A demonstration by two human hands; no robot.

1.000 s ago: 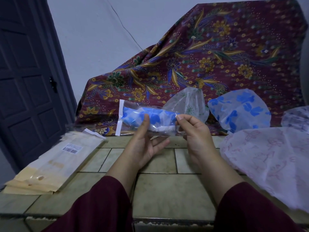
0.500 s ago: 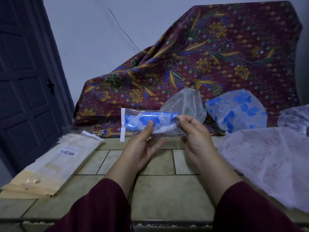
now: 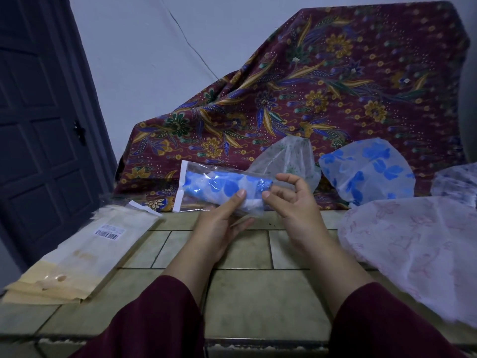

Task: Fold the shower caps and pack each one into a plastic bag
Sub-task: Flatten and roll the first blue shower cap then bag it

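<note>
A folded blue-flowered shower cap [image 3: 222,186] sits inside a clear plastic bag [image 3: 206,188], held above the tiled counter [image 3: 258,293]. The left hand [image 3: 219,223] grips the bag, thumb on top. The right hand [image 3: 294,202], fingers loosely curled, hovers at the bag's right end, holding nothing. Unfolded shower caps [image 3: 366,171] lie far right; a stack of flat bags [image 3: 77,254] lies left.
</note>
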